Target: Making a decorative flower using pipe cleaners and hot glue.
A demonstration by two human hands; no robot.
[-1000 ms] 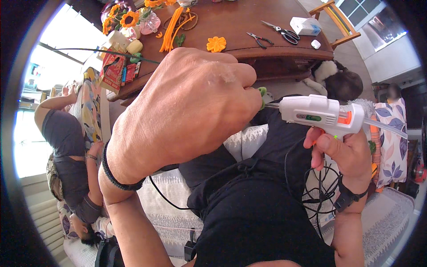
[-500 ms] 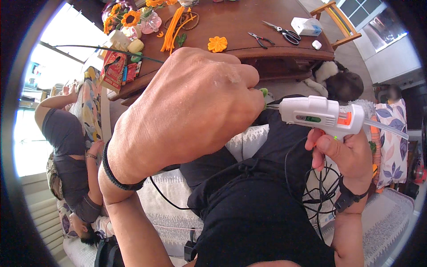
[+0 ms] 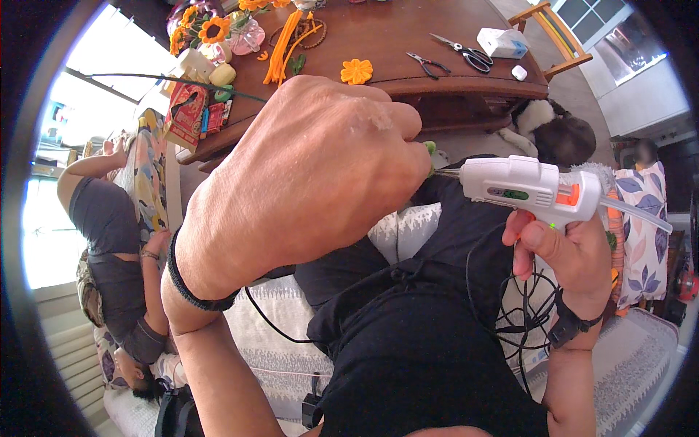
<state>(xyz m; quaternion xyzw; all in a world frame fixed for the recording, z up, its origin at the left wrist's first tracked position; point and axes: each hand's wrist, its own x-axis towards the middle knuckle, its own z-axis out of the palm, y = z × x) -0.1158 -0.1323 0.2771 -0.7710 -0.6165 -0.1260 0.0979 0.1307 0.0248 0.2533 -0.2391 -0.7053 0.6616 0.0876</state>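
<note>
My left hand (image 3: 313,167) is closed in a fist, its back toward the view. A long, thin dark green stem (image 3: 182,79) runs out from behind that fist to the left. Past the fingers on the other side peeks a small fuzzy green tip (image 3: 431,147); the grip itself is hidden. In my right hand (image 3: 561,251) is a white hot glue gun (image 3: 510,180), held by its handle, with a clear glue stick (image 3: 641,210) coming out of its back. The metal nozzle points left, right at the green tip; whether they touch I cannot tell.
On the brown table (image 3: 393,36) lie an orange flower (image 3: 356,72), pliers (image 3: 427,65), scissors (image 3: 470,54), orange pipe cleaners (image 3: 285,51) and a red box (image 3: 187,111). Black cable (image 3: 524,320) loops beside my lap. A dog (image 3: 564,138) lies by the table. Another person (image 3: 109,218) is at left.
The glue gun has shifted very slightly to the right, and my left fist has drawn a touch to the left. Both grips stay as they were.
</note>
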